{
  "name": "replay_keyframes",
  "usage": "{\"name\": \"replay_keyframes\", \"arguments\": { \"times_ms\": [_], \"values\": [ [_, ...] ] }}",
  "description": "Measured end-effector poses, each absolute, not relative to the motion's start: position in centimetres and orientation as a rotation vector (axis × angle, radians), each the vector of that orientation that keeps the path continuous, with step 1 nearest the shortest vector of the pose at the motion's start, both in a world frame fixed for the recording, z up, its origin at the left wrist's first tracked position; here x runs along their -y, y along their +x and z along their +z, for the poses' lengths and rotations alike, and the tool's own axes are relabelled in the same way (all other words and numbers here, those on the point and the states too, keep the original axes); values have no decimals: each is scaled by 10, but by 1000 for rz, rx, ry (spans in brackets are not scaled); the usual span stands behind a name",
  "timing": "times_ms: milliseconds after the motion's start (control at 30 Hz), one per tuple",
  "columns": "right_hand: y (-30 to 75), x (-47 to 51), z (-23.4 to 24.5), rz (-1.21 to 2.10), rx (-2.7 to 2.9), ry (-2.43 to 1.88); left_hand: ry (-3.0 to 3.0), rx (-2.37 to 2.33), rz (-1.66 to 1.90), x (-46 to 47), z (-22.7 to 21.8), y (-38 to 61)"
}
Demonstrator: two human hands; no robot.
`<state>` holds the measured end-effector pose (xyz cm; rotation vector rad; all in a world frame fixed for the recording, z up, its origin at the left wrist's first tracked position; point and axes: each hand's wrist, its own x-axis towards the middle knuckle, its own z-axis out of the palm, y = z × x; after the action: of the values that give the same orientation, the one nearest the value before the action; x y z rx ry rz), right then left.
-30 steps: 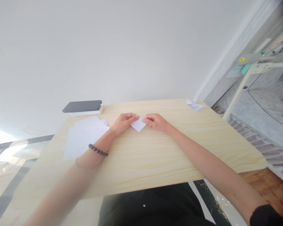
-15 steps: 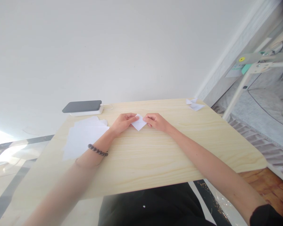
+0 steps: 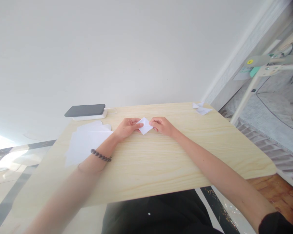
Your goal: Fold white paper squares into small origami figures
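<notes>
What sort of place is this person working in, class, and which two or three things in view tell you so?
Probably a plain indoor room, perhaps at home: a light wooden table against a bare white wall, a stack of white sheets, and a phone resting on a white corded block.

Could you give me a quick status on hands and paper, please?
Left hand and right hand both pinch the small folded white paper piece at the pale wooden table. White paper sheets lie left, apart.

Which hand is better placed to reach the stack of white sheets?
Probably left: the left hand is beside the sheet stack; the right hand lies beyond the folded paper, farther off.
</notes>
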<state>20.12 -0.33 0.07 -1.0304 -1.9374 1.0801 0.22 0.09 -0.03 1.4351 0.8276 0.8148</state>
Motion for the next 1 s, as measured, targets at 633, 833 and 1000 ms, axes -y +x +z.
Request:
{"name": "replay_keyframes", "arguments": {
  "times_ms": [633, 833, 1000],
  "values": [
    [201, 0, -2, 1068, 1887, -1022, 1390, -872, 897, -3, -1, 5],
    [201, 4, 4, 1182, 1979, -989, 1410, -886, 911, -4, -4, 4],
    [201, 5, 4, 1214, 1943, -1017, 1506, -890, 818, -1, -4, 4]
  ]
}}
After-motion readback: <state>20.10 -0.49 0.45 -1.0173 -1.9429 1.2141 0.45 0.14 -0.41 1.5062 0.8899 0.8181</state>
